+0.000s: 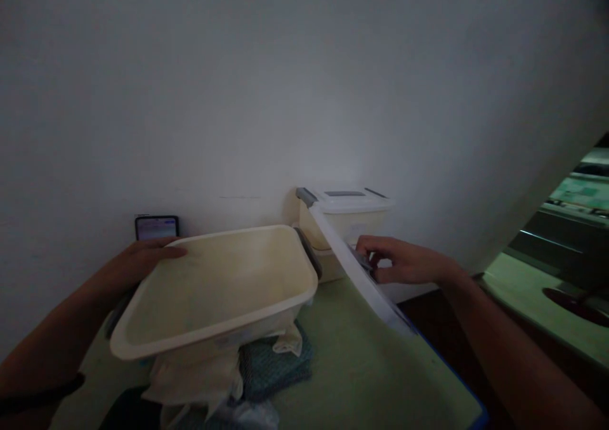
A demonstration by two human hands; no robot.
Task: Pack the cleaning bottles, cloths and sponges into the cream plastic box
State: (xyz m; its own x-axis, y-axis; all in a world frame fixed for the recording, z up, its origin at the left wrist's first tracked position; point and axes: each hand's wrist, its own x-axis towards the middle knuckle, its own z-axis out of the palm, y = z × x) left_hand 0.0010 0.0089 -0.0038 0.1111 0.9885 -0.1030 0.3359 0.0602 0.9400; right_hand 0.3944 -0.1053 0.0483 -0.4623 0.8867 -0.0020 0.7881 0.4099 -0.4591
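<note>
In the head view, the person's left hand [155, 255] grips the far-left rim of a cream plastic storage box [233, 278], thumb lapped over the edge, while the right hand [404, 262] pinches a white lid [353, 268] by a grey fitting [364, 262] near its middle. The lid stands tilted on edge to the right of the box and apart from it. The step in hand seems to be handling the uncovered box and its lid separately; the next move, as far as one can judge, calls for a steady left hold and for turning the lid clear of the containers behind it. The box sits above a green tabletop [342, 354], over crumpled fabric; whether it rests on that fabric or is held just off it cannot be told. Counted, there are two hands, one uncovered box with nothing visible inside, one loose lid, one lidded container [373, 219] against the wall [238, 100] with what looks like a second container [330, 268] under it, and one phone [157, 228] upright behind the box. At least two cloths show, one off-white cloth [195, 376] and one teal cloth [276, 370]; the pile is too dim to count further.
</note>
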